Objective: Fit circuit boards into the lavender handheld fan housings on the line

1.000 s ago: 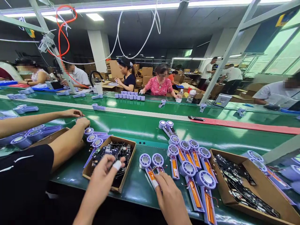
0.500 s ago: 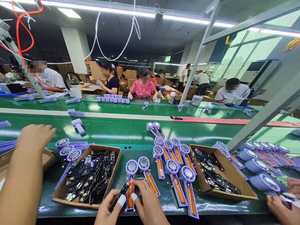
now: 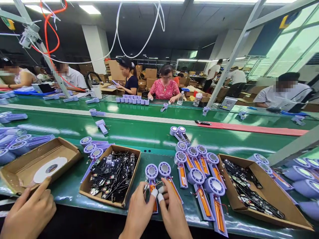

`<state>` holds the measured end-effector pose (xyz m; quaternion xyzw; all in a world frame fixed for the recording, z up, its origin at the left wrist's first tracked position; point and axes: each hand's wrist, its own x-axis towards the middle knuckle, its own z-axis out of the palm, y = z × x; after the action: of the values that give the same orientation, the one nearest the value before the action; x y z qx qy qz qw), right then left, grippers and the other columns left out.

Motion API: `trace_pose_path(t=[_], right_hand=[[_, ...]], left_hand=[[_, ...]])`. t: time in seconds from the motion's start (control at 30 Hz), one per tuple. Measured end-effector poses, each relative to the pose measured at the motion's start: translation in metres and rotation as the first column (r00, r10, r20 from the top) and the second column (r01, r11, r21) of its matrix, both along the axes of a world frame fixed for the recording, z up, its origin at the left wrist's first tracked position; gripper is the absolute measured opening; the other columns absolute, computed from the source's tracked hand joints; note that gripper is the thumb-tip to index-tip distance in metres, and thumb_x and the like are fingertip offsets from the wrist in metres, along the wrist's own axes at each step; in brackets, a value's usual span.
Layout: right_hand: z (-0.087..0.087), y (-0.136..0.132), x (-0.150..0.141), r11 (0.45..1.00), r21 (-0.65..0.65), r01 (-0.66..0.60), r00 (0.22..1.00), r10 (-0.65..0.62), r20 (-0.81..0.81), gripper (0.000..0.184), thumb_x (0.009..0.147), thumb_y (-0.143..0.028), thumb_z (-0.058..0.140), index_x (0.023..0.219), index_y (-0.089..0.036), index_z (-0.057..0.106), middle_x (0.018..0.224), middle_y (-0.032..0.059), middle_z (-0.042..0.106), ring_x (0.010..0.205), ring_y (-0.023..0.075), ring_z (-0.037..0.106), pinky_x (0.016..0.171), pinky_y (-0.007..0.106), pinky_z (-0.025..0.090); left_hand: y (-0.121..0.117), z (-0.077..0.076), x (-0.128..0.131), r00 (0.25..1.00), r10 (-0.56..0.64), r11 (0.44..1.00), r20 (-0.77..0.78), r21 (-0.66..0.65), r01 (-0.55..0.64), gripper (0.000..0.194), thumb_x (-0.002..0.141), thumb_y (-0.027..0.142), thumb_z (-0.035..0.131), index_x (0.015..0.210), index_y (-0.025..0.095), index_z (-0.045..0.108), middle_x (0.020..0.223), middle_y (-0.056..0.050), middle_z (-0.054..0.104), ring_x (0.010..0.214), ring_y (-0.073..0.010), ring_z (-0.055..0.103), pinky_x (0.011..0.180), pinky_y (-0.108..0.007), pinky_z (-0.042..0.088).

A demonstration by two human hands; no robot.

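In front of me lies a purple handheld fan (image 3: 151,171) with an orange battery (image 3: 153,188) in its open handle. My left hand (image 3: 141,204) is closed over the left side of this handle, pinching a circuit board that its fingers almost wholly hide. My right hand (image 3: 171,203) is closed at the other side, thumb and fingertips on the fan's thin wires (image 3: 159,182). White covers show on some fingertips of both hands. A second open fan (image 3: 164,169) lies just behind my right hand.
A carton of black circuit boards (image 3: 83,191) stands left, another carton (image 3: 296,220) right. Several open fans (image 3: 195,176) lie between them. At far left, a co-worker's hand (image 3: 32,209) touches a white roll (image 3: 50,170) in a carton. The green conveyor (image 3: 134,134) runs behind.
The circuit board in my left hand has turned and is now mostly hidden, and my hands have drawn closer together. The co-worker's hand has come down to the white roll. My view has shifted left.
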<state>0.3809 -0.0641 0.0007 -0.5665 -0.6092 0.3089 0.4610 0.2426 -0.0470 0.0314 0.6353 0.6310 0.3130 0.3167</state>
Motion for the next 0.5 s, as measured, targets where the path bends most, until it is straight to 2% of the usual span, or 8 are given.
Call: trace_pose_path(t=[0.13,0.27,0.37,0.43,0.5], right_hand=[[0.008,0.007,-0.005,0.993,0.115,-0.027,0.988,0.01,0.152,0.056,0.083,-0.007,0.041,0.136,-0.025,0.049,0.122,0.0058,0.065,0.101,0.0192,0.067,0.09,0.033,0.055],[-0.002,0.014,-0.009,0.989,0.142,0.025,0.958,-0.065,0.28,0.052,0.082,-0.005,0.041,0.13,-0.022,0.055,0.121,0.0069,0.066,0.111,0.0219,0.064,0.095,0.036,0.053],[-0.006,0.014,-0.006,0.992,0.116,0.05,0.917,-0.092,0.388,0.048,0.081,-0.003,0.042,0.122,-0.018,0.059,0.112,0.0101,0.069,0.106,0.0242,0.066,0.091,0.037,0.055],[-0.001,0.011,-0.002,0.988,0.132,0.078,0.877,-0.131,0.462,0.047,0.079,-0.002,0.043,0.119,-0.017,0.061,0.105,0.0113,0.07,0.099,0.0255,0.067,0.085,0.036,0.056],[0.009,0.009,0.0,0.981,0.189,0.054,0.854,-0.144,0.5,0.047,0.076,-0.002,0.045,0.116,-0.019,0.061,0.098,0.0099,0.069,0.089,0.0252,0.067,0.077,0.035,0.056]], left_hand=[[0.006,0.011,0.006,0.992,-0.023,1.0,-0.122,-0.015,0.022,0.022,0.086,0.03,0.041,0.088,0.02,0.06,0.09,-0.012,0.067,0.086,-0.0303,0.065,0.075,-0.039,0.047],[0.014,0.01,0.004,0.949,-0.065,0.996,-0.308,-0.083,0.041,0.029,0.088,0.026,0.034,0.091,0.017,0.062,0.095,-0.016,0.069,0.091,-0.0314,0.068,0.077,-0.04,0.048],[0.018,0.004,-0.005,0.956,-0.082,0.996,-0.281,-0.059,0.068,0.027,0.089,0.03,0.036,0.082,0.02,0.06,0.086,-0.012,0.071,0.084,-0.0282,0.07,0.073,-0.035,0.05],[0.018,-0.002,-0.013,0.969,-0.08,0.997,-0.233,-0.04,0.073,0.026,0.088,0.034,0.038,0.08,0.021,0.06,0.082,-0.01,0.072,0.08,-0.0265,0.07,0.07,-0.032,0.05],[0.018,-0.007,-0.022,0.985,-0.071,0.997,-0.159,-0.024,0.068,0.027,0.087,0.037,0.042,0.083,0.021,0.063,0.084,-0.009,0.074,0.079,-0.0255,0.07,0.07,-0.031,0.051]])
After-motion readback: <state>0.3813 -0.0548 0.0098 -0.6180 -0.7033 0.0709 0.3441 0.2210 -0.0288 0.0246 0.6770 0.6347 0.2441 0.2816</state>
